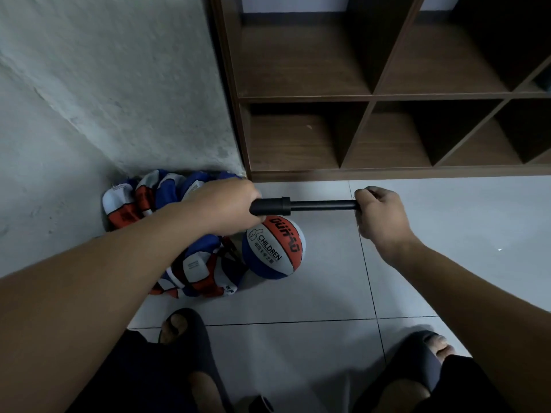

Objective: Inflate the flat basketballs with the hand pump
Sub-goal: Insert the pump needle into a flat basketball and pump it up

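Above the tiled floor, the hand pump lies level, with its long axis running from left to right across the view. The left hand grips the thick barrel end, its fingers curled round it. The right hand grips the handle end in a closed fist, and the thin rod shows between the two hands, so the pump appears partly drawn out. Just below the barrel sits one round basketball on the floor, nearer to the left hand. Whether the pump is joined to it, I cannot tell, because no needle is visible. The flat basketballs lie in a crumpled heap to the left, against the wall and partly under the left forearm. I judge that the next push goes along the pump axis, the right hand toward the left.
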### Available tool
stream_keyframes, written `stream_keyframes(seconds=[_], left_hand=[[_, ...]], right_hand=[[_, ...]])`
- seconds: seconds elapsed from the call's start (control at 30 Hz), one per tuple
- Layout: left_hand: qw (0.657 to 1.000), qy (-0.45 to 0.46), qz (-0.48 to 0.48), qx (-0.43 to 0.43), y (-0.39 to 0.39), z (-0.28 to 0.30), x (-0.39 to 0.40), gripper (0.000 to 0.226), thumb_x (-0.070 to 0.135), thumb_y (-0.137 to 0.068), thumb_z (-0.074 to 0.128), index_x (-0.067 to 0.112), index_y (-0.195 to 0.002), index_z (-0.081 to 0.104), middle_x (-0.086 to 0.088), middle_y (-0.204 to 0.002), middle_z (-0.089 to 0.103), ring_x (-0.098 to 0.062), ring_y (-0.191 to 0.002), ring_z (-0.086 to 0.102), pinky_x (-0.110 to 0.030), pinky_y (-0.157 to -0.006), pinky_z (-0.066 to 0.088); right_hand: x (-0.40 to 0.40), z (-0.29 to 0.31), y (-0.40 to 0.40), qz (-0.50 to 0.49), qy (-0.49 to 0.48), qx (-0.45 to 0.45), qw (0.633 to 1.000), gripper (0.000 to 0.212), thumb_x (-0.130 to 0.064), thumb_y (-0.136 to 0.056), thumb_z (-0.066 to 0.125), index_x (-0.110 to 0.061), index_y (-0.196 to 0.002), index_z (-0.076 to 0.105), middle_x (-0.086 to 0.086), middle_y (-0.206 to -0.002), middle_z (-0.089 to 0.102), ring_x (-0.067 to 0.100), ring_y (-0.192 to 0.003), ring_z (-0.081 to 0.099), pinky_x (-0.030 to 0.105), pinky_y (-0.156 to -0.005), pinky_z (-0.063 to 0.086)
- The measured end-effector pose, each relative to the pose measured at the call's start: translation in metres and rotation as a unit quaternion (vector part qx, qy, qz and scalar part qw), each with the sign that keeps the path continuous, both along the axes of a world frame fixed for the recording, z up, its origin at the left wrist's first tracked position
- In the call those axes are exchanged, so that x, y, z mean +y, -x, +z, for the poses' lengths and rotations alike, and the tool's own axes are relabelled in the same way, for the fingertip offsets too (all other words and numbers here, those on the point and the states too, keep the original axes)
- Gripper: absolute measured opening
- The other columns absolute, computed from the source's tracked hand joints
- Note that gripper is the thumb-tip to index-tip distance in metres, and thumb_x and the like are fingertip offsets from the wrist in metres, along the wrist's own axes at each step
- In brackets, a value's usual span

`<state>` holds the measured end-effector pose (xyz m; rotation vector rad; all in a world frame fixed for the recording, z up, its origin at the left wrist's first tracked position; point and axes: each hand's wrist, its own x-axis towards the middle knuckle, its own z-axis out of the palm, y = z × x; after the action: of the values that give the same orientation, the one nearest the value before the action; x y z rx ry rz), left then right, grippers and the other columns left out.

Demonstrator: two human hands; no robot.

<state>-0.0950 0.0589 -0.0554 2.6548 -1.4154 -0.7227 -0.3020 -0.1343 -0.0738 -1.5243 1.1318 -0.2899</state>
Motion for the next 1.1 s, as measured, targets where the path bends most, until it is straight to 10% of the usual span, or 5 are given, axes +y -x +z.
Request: stream_keyframes(seconds=[0.67,1.1], left_hand=[[0.998,0.017,-0.054,-0.03,0.035,-0.001,-0.02,0.023,0.034,-0.094,0.067,0.024,-0.074,0.062,0.002,-0.078,0.067,-0.02,-0.066,0.066,-0.042,-0.065,0.061],[1.0,0.008,0.0,0.001,-0.009,0.005,0.003,0.026,0.042,-0.093,0.072,0.023,-0.075,0.065,0.0,-0.067,0.067,-0.018,-0.06,0.066,-0.036,-0.054,0.05]], right_hand=[[0.067,0.009,-0.019,0.046,0.068,-0.007,0.997,0.032,-0.02,-0.113,0.042,-0.006,-0.087,0.051,0.003,-0.066,0.044,0.003,-0.038,0.041,0.017,-0.036,0.031],[0.005,0.004,-0.009,0.004,0.06,0.021,0.998,0.023,-0.022,-0.091,0.045,-0.021,-0.069,0.039,0.003,-0.062,0.034,0.023,-0.061,0.028,0.038,-0.055,0.024]])
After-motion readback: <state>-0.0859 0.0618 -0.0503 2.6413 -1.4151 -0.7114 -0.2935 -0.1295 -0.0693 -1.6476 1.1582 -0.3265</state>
